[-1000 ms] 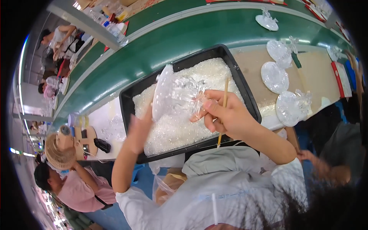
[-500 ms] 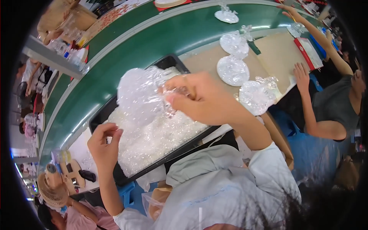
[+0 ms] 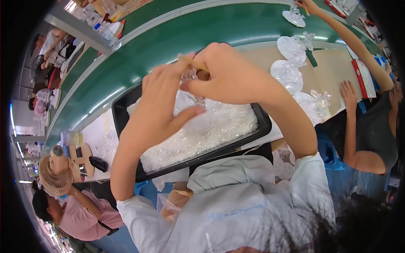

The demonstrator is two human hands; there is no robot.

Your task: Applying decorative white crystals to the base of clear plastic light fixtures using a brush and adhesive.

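My right hand (image 3: 230, 74) is closed on a clear plastic ornament (image 3: 190, 77) above the black tray (image 3: 265, 120). A thin yellowish stick (image 3: 194, 64) shows at its fingers; what the stick belongs to is hidden. My left hand (image 3: 152, 103) reaches in from the left, fingertips against the far side of the ornament and stick, thumb stretched out apart from the fingers. Both hands cover most of the ornament, including its round white base. Sparkling white granules (image 3: 198, 139) fill the tray below.
To the right, similar clear ornaments on round white bases (image 3: 287, 76) stand on brown cardboard (image 3: 327, 69). A co-worker's hand (image 3: 349, 95) rests beside a red-edged box (image 3: 363, 78); the other holds a thin yellow stick. A fan (image 3: 55, 168) and dark object (image 3: 98, 163) are at the left.
My left hand has risen from the tray's left side to meet my right hand at the ornament. The ornament's white base, formerly in plain sight, is now mostly covered. The view has shifted.
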